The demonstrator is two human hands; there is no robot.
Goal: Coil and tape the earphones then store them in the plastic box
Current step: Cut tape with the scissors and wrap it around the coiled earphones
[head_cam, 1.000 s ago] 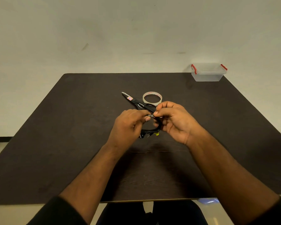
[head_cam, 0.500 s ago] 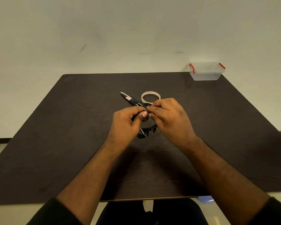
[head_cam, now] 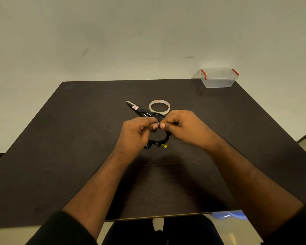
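A pale, scuffed wall stood behind a dark brown table [head_cam: 60,156] whose far edge ran straight across the view and whose left and right edges splayed outward toward the near side. The left half of the table lay bare from the far corner to the near edge, and a broad bare stretch also lay on the right between the hands and the right edge.

Going left to right, black-handled scissors [head_cam: 140,110] lay past the hands, their long axis slanting from the tip at far left to the handles at near right, where the hands partly hid them. The left hand [head_cam: 136,133] and right hand [head_cam: 185,128] met above the table's middle, thumb and forefinger tips of each pinched together on a small part of the black earphones [head_cam: 159,141]. The earphone cable hung below the fingers as a loose loop, its lower arc running roughly left to right, with a small yellow tag at its near right end; whether the loop touched the table could not be told. A roll of clear tape [head_cam: 159,107] lay flat just beyond the right hand, close beside the scissors. The clear plastic box [head_cam: 219,80] with red clips sat at the far right corner, well apart from the hands, its lid on.
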